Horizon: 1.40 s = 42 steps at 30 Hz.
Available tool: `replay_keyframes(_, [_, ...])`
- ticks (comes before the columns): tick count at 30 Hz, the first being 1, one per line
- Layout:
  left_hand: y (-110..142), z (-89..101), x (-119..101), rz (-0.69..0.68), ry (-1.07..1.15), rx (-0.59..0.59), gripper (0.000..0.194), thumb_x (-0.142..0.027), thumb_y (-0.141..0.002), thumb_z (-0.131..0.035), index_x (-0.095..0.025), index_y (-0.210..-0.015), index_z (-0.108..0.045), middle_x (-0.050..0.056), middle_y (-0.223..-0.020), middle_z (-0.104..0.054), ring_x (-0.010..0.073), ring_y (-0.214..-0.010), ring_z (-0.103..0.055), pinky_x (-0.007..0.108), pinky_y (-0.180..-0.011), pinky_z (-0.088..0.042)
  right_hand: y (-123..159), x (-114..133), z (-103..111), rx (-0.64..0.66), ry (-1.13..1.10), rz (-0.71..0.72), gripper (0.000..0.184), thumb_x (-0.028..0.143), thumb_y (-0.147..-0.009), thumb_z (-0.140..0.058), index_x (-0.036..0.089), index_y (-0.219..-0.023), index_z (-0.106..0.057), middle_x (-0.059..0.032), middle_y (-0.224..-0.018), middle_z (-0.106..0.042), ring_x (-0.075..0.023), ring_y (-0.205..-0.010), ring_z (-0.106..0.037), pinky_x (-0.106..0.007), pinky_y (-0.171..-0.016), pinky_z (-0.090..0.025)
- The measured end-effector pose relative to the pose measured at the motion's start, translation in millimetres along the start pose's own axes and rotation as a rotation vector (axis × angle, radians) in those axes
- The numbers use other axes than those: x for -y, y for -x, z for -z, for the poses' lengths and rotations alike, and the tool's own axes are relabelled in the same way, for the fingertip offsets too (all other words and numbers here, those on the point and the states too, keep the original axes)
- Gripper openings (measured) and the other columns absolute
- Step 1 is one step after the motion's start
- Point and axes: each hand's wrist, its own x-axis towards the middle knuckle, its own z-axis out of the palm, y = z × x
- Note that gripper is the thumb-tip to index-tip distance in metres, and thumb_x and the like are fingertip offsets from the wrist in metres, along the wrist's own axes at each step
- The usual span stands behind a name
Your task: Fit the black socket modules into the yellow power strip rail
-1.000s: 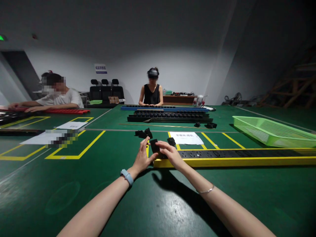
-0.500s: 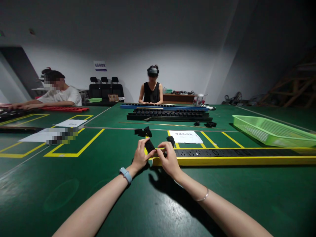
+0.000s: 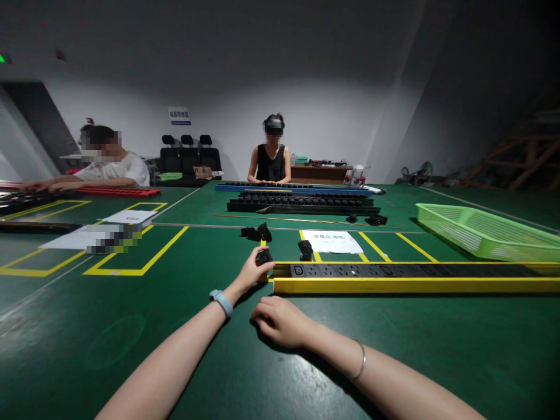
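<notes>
The left hand (image 3: 250,272) clamps a small, boxy black block (image 3: 263,256) beside a long yellow rail (image 3: 415,286); whether the curled right hand (image 3: 285,322) grips anything, I can't tell.

Green table (image 3: 245,373), yellow channel (image 3: 415,286), green basket (image 3: 503,248)

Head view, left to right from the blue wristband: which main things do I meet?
Blue wristband → black module held in the left hand → loose black part → printed sheet → green basket.
</notes>
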Motion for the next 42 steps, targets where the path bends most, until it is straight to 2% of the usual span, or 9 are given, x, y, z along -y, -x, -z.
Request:
replay_keyframes(4, [0.0,1.8,-6.9,0.107,0.144,0.082,0.057,-0.021,-0.068,-0.073,-0.021,-0.119,-0.046,0.008,-0.113,-0.063,0.0134,-0.083,-0.061,0.028,-0.076,-0.047,0.6,-0.2,1.2,-0.023,-0.034,-0.061,0.012,0.016,-0.085,-0.052,0.019,-0.094,-0.060,-0.0020,-0.085,-0.061,-0.0143,-0.077,-0.055,-0.023,-0.071,-0.041])
replay_keyframes(8, [0.1,4.1,-9.4,0.150,0.201,0.129,0.057,-0.021,-0.070,-0.074,-0.022,-0.119,-0.046,0.009,-0.114,-0.063,0.0103,-0.075,-0.062,0.026,-0.073,-0.048,1.3,1.5,0.8,-0.023,-0.038,-0.071,0.013,0.016,-0.084,-0.053,0.019,-0.094,-0.061,-0.0017,-0.084,-0.060,-0.0141,-0.076,-0.054,-0.023,-0.072,-0.041])
replay_keyframes(14, [-1.2,12.5,-8.6,0.228,0.268,0.235,0.057,-0.031,-0.074,-0.074,-0.023,-0.122,-0.046,0.011,-0.116,-0.062,0.0112,-0.075,-0.065,0.028,-0.075,-0.050,0.4,1.2,1.6,-0.027,-0.044,-0.076,0.014,0.015,-0.083,-0.053,0.020,-0.094,-0.061,-0.0016,-0.085,-0.060,-0.0140,-0.076,-0.054,-0.023,-0.071,-0.041])
replay_keyframes(18, [0.3,20.9,-12.5,0.279,0.303,0.319,0.053,-0.028,-0.076,-0.072,-0.023,-0.122,-0.046,0.007,-0.109,-0.061,0.0131,-0.077,-0.068,0.030,-0.078,-0.051,1.2,1.2,2.3,-0.028,-0.055,-0.074,0.015,0.015,-0.083,-0.053,0.020,-0.094,-0.061,-0.0013,-0.084,-0.060,-0.0140,-0.077,-0.054,-0.023,-0.072,-0.041])
replay_keyframes(23, [3.5,23.7,-17.0,0.250,0.302,0.370,0.053,-0.020,-0.071,-0.075,-0.023,-0.116,-0.047,0.003,-0.100,-0.058,0.0131,-0.078,-0.067,0.030,-0.082,-0.051,2.0,0.8,2.2,-0.026,-0.066,-0.078,0.015,0.015,-0.083,-0.053,0.020,-0.095,-0.061,-0.0020,-0.086,-0.061,-0.0145,-0.078,-0.055,-0.023,-0.073,-0.042])
replay_keyframes(29, [5.3,19.9,-22.0,0.237,0.186,0.385,0.049,-0.028,-0.073,-0.075,-0.022,-0.114,-0.048,0.002,-0.094,-0.054,0.0137,-0.073,-0.066,0.029,-0.071,-0.052,2.0,-0.2,0.4,-0.032,-0.057,-0.067,0.015,0.016,-0.084,-0.052,0.020,-0.095,-0.060,-0.0019,-0.086,-0.061,-0.0143,-0.078,-0.055,-0.024,-0.073,-0.043])
replay_keyframes(35, [6.3,20.0,-22.4,0.176,0.066,0.396,0.049,-0.031,-0.071,-0.076,-0.021,-0.112,-0.051,0.002,-0.093,-0.057,0.0105,-0.068,-0.061,0.025,-0.064,-0.050,1.3,0.1,1.4,-0.029,-0.059,-0.069,0.015,0.016,-0.083,-0.053,0.020,-0.095,-0.061,-0.0025,-0.089,-0.063,-0.0153,-0.081,-0.056,-0.024,-0.075,-0.043])
replay_keyframes(42, [6.7,20.7,-21.3,0.188,0.061,0.444,0.051,-0.030,-0.070,-0.076,-0.021,-0.111,-0.047,0.001,-0.090,-0.057,0.0095,-0.064,-0.060,0.022,-0.059,-0.049,0.8,0.6,2.0,-0.018,-0.052,-0.059,0.017,0.015,-0.084,-0.051,0.020,-0.097,-0.061,-0.0031,-0.090,-0.063,-0.0156,-0.082,-0.056,-0.025,-0.075,-0.042])
